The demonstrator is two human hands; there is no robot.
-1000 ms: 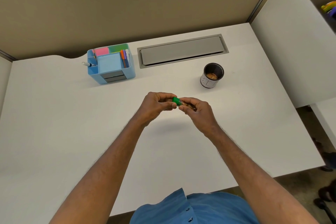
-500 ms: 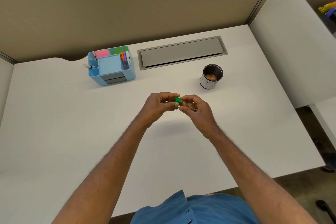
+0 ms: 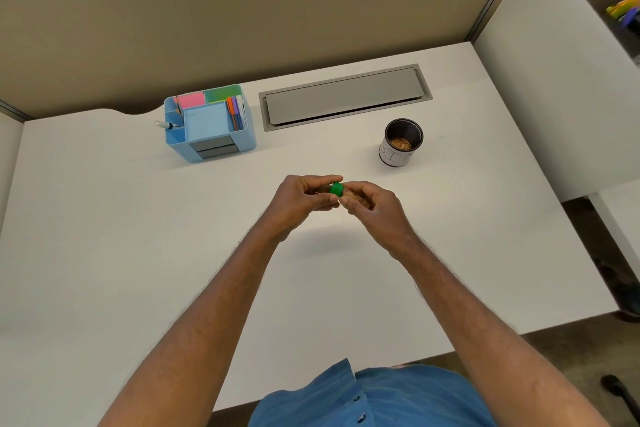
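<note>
Over the middle of the desk [image 3: 104, 253], a small vial [image 3: 358, 199] with a green cap [image 3: 336, 188] is held up by both hands, and a soft shadow is cast on the surface right below. The cap is pinched by the left hand [image 3: 298, 204], thumb and curled fingers closed on it. The vial's body is wrapped by the right hand [image 3: 377, 211], fingers curled round it, so only a bit of brownish stuff inside can be seen. Whether the cap is fully seated or partly off honestly can't be told, too much is covered by fingertips.

Further back and to the right, well apart from the hands, a dark cup [image 3: 401, 146] is stood upright with coppery bits at the bottom. Back left, a blue organizer [image 3: 211, 142] is parked, stuffed with sticky notes and pens. Between those two, nearer the partition, a grey hatch [image 3: 346, 97] is set into the desk.
</note>
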